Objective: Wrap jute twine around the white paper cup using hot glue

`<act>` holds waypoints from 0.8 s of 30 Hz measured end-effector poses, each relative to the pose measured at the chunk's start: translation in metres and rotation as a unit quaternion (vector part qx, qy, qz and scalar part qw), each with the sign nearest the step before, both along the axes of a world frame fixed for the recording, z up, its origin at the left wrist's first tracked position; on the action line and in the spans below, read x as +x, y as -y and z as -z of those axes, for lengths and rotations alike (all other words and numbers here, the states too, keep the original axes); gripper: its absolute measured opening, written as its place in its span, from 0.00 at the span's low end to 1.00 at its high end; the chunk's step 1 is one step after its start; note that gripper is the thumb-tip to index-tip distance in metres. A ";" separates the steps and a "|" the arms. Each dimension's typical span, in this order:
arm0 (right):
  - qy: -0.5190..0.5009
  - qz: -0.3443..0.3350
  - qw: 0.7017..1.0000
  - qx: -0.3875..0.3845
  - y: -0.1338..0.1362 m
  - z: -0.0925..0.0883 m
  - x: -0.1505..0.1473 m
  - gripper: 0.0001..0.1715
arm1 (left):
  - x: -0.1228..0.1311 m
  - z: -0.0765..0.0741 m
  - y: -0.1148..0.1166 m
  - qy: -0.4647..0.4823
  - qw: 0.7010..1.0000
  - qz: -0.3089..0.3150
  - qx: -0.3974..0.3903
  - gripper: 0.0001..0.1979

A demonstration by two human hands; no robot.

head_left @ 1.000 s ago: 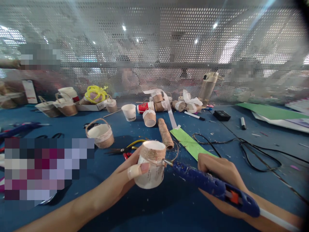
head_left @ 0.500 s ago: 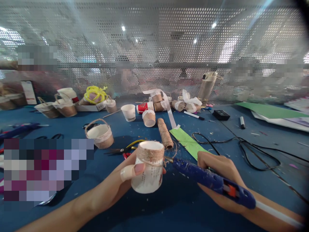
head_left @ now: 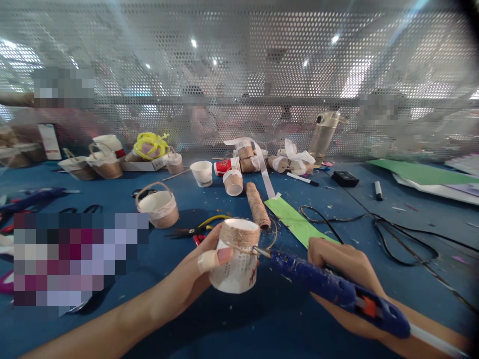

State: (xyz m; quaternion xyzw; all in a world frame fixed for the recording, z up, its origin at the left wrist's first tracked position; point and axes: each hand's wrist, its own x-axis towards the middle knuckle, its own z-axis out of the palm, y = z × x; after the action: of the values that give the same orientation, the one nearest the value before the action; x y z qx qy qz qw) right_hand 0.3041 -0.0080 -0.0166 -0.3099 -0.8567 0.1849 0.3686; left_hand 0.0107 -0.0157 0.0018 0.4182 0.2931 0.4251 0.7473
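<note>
My left hand [head_left: 194, 276] grips a white paper cup [head_left: 236, 269] whose upper band is wrapped in brown twine; a bandage covers the thumb. My right hand [head_left: 348, 276] is closed round a blue glue gun [head_left: 337, 291], and its metal nozzle touches the cup just under the twine band. A twine spool [head_left: 257, 205] lies on the blue table [head_left: 262, 324] right behind the cup, with a loose strand running to it.
Scissors [head_left: 190, 232] and a finished twine basket [head_left: 157, 205] lie to the left of the cup. A green paper strip [head_left: 295, 222] and black cable [head_left: 374, 234] lie to the right. More cups, ribbon, markers and a bottle [head_left: 324, 134] stand before a perforated screen.
The cup has turned slightly in my left hand and shifted a little right. The glue gun nozzle stays against it under the twine band.
</note>
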 end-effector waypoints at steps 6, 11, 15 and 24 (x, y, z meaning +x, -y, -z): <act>-0.010 0.023 1.000 -0.009 -0.001 -0.002 -0.002 0.21 | 0.000 -0.004 0.000 -0.011 1.000 -0.005 -0.003 0.19; -0.012 0.032 0.999 -0.013 -0.004 -0.002 -0.002 0.20 | 0.000 -0.003 -0.001 -0.004 1.000 -0.004 0.013 0.18; -0.013 0.023 1.000 -0.011 -0.003 -0.003 -0.004 0.19 | 0.000 0.001 -0.001 -0.029 0.999 -0.018 0.004 0.20; -0.052 0.080 0.994 -0.045 -0.006 -0.007 -0.007 0.17 | 0.002 -0.006 -0.001 -0.055 0.997 -0.045 -0.017 0.22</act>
State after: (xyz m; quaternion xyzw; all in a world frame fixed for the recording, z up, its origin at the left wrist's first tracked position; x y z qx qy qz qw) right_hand 0.2968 -0.0022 -0.0098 -0.3837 -0.7998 0.2091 0.4116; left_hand 0.0132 -0.0145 0.0079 0.4147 0.3597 0.4298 0.7169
